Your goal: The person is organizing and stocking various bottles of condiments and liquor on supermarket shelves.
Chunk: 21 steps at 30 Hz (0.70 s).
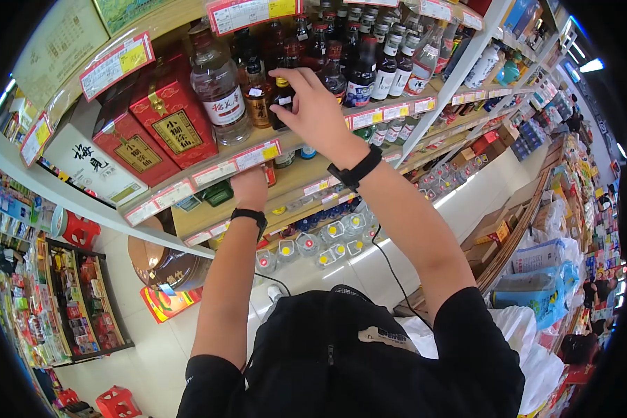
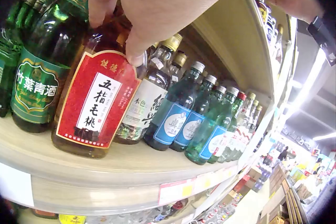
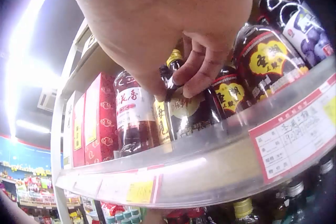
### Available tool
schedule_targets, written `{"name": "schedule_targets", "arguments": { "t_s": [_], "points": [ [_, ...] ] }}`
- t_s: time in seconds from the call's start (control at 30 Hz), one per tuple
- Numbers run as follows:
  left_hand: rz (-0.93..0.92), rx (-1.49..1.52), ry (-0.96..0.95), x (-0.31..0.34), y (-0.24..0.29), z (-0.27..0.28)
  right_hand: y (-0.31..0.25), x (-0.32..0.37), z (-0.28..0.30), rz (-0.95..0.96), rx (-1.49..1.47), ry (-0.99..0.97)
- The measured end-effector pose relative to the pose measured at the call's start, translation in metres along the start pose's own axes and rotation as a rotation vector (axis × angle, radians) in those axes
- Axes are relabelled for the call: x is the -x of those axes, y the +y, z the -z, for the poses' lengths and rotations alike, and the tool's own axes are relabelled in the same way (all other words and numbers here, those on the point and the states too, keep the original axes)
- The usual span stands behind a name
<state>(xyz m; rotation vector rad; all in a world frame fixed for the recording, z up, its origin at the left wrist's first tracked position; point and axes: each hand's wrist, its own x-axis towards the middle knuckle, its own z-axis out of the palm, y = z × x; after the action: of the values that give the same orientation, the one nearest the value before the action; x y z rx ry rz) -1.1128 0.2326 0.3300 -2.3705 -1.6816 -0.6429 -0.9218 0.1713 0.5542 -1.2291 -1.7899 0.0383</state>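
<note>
My left hand [image 2: 157, 8] grips the neck of a brown glass bottle with a red label [image 2: 97, 100], which stands on the lower shelf. In the head view most of this hand [image 1: 249, 187] is hidden beneath the upper shelf. A green bottle [image 2: 42, 82] stands to its left, a clear bottle with a pale label [image 2: 144, 98] to its right. On the upper shelf, the thumb and fingers of my right hand [image 1: 320, 108] hold a dark bottle with a yellow cap [image 3: 191, 111] by its upper part. A large clear bottle [image 1: 219, 87] stands left of it.
Red gift boxes [image 1: 171, 115] and a white box [image 1: 94, 150] fill the upper shelf's left end. Dark bottles [image 1: 362, 73] crowd its right. Price tags line the shelf edge [image 1: 223, 171]. Large plastic jugs [image 1: 327, 244] stand on the floor beside a brown jar [image 1: 164, 261].
</note>
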Motion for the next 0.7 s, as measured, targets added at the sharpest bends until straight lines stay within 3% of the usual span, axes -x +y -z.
{"name": "schedule_targets", "arguments": {
  "t_s": [0.13,0.27,0.33,0.4,0.47,0.53,0.6,0.67,0.7],
  "points": [
    [-0.022,0.011,0.04,-0.002,-0.007,0.008,-0.018,-0.009,0.009,0.023,-0.021,0.237],
    [-0.012,-0.021,-0.012,-0.001,0.0,0.014,0.004,-0.036,0.055,0.065,0.209,0.5],
    [-0.026,-0.068,0.037,-0.01,0.005,0.017,0.018,-0.044,0.068,0.057,0.287,0.492],
    [-0.021,-0.061,-0.006,-0.007,0.007,0.017,0.034,-0.045,0.067,-0.031,0.294,0.237],
    [-0.061,-0.021,0.069,0.008,0.002,0.01,0.032,-0.034,0.059,-0.181,0.175,0.126],
    [0.052,0.081,-0.118,0.006,0.009,0.048,0.029,-0.038,0.057,-0.178,0.125,0.139],
    [0.062,0.123,0.014,0.021,0.019,0.063,0.025,-0.033,0.051,-0.191,0.134,0.156],
    [-0.009,0.395,0.207,0.031,0.043,0.098,0.024,-0.041,0.051,-0.09,0.13,0.192],
    [-0.156,0.491,0.162,0.045,0.044,0.106,0.026,-0.04,0.049,-0.096,0.111,0.186]
  ]
}}
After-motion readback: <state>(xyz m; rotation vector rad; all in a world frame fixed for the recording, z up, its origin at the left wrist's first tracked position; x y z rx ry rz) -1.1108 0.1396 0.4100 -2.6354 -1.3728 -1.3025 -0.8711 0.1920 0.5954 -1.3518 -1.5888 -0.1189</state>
